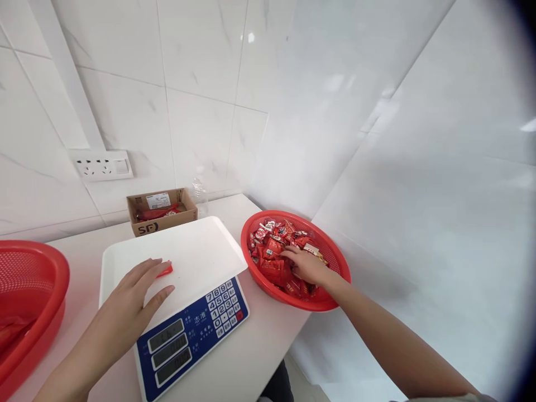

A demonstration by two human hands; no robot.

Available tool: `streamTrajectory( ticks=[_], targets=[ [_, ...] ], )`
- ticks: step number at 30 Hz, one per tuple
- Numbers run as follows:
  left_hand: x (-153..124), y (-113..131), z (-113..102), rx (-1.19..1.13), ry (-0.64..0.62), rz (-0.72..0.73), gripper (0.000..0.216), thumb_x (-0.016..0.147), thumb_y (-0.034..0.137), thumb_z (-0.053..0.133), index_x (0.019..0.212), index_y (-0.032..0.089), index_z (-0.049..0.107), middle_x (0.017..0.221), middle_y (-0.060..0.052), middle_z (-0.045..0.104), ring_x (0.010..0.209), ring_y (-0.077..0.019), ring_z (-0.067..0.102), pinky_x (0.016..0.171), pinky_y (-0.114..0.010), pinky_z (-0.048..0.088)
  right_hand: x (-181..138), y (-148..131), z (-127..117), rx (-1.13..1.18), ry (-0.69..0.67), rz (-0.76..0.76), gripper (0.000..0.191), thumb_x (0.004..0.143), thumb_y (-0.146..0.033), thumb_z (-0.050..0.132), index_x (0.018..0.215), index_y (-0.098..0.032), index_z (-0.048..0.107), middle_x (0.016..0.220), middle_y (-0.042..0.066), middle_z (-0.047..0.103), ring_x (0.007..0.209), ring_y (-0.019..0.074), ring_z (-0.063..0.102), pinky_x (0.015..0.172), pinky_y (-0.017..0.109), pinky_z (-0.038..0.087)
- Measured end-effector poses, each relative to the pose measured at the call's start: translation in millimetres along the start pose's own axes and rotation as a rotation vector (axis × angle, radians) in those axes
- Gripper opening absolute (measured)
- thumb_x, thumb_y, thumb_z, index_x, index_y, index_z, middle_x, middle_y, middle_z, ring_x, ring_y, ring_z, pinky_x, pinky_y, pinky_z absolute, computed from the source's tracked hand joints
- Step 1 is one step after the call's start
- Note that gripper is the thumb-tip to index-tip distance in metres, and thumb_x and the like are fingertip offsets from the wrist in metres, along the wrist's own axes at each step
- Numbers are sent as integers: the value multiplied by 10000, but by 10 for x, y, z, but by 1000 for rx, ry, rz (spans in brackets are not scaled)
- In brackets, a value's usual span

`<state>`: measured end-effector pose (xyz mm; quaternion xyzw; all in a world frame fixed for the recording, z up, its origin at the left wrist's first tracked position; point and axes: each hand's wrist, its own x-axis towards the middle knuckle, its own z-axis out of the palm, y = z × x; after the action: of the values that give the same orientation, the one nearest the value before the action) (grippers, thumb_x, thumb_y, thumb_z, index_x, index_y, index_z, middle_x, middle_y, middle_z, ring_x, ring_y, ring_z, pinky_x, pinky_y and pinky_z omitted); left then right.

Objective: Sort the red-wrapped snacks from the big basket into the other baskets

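My left hand (136, 296) is over the white pan (201, 245) of a digital weighing scale, fingers stretched and thumb apart. A small red packet (166, 269) shows beside its index finger, partly covered by the hand. The blue keypad and display panel (196, 321) faces me. On the right, my right hand (307, 265) reaches into a red plastic basket (341, 268) of small, mostly red wrapped packets (272, 248). Its fingers are apart and touch the packets; some fingertips are hidden among them.
Behind the scale stands an open cardboard box (165, 223) with red packets inside. A clear plastic item (200, 195) is beside it. Another red basket (46, 279) holds red items at the left. Tiled walls close off the white table (234, 209); a socket panel (103, 166) is mounted behind.
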<state>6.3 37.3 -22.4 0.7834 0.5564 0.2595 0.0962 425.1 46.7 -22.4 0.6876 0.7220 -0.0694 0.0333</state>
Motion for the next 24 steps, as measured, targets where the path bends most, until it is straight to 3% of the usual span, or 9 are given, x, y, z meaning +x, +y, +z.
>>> streamTrajectory(
  ticks=[3, 8, 10, 12, 14, 16, 18, 21, 24],
  targets=[
    [-18, -36, -15, -19, 21, -17, 455, 839, 538, 433, 1190, 289, 581, 1309, -55, 556, 1220, -303, 495, 953, -465, 469, 4, 86, -76, 90, 167, 133, 387, 867, -133, 382, 1198, -230, 557, 1179, 77, 628, 988, 238, 622, 804, 339, 466],
    [-29, -76, -20, -32, 19, -98, 514, 832, 578, 399, 1219, 279, 556, 1352, -55, 515, 1237, -302, 476, 942, -476, 476, -121, -49, -208, 90, 340, 83, 404, 851, -198, 482, 1253, -217, 511, 1318, 106, 509, 1199, 253, 477, 954, 375, 407],
    [-31, -63, -24, -39, 28, -93, 501, 832, 573, 404, 1209, 284, 565, 1345, -50, 522, 1226, -302, 487, 901, -456, 506, -195, -193, -211, 113, 248, -23, 418, 844, -225, 504, 1262, -236, 514, 1291, 99, 523, 1213, 248, 460, 985, 383, 387],
    [-33, -35, -28, -42, 39, -67, 472, 835, 557, 414, 1186, 291, 585, 1327, -45, 540, 1212, -302, 502, 889, -441, 516, -241, -341, -188, 172, 35, -159, 471, 836, -245, 520, 1305, -267, 486, 1341, 83, 488, 1255, 247, 428, 1013, 383, 367],
    [-35, -1, -33, -42, 37, -33, 451, 840, 539, 422, 1177, 294, 595, 1316, -41, 554, 1206, -297, 512, 900, -431, 512, -236, -461, -145, 171, -185, -221, 591, 815, -204, 531, 1381, -306, 396, 1478, 69, 335, 1358, 285, 289, 1051, 425, 317],
    [-37, 26, -36, -41, 24, -6, 443, 843, 528, 427, 1179, 293, 595, 1314, -39, 560, 1215, -289, 508, 917, -419, 506, -186, -540, -87, 95, -310, -192, 705, 793, -121, 520, 1426, -339, 301, 1550, 57, 170, 1409, 326, 129, 1071, 493, 252],
    [-39, 38, -40, -42, 15, 9, 440, 842, 527, 432, 1178, 293, 594, 1307, -36, 568, 1222, -281, 505, 926, -413, 503, -115, -580, -22, 2, -313, -159, 738, 782, -73, 506, 1428, -356, 287, 1561, 51, 126, 1413, 339, 83, 1078, 548, 178],
    [-43, 38, -49, -45, 9, 20, 439, 840, 532, 441, 1179, 296, 592, 1298, -35, 576, 1216, -279, 512, 929, -416, 502, -30, -569, 52, -94, -178, -190, 719, 762, -80, 529, 1402, -354, 349, 1536, 63, 225, 1379, 348, 207, 1073, 588, 108],
    [-47, 34, -61, -52, 2, 18, 437, 841, 533, 442, 1177, 299, 594, 1297, -35, 578, 1207, -280, 522, 920, -411, 509, 9, -468, 45, -118, -56, -212, 677, 730, -88, 535, 1363, -305, 433, 1409, 97, 447, 1237, 340, 428, 1032, 548, 245]
  ],
)
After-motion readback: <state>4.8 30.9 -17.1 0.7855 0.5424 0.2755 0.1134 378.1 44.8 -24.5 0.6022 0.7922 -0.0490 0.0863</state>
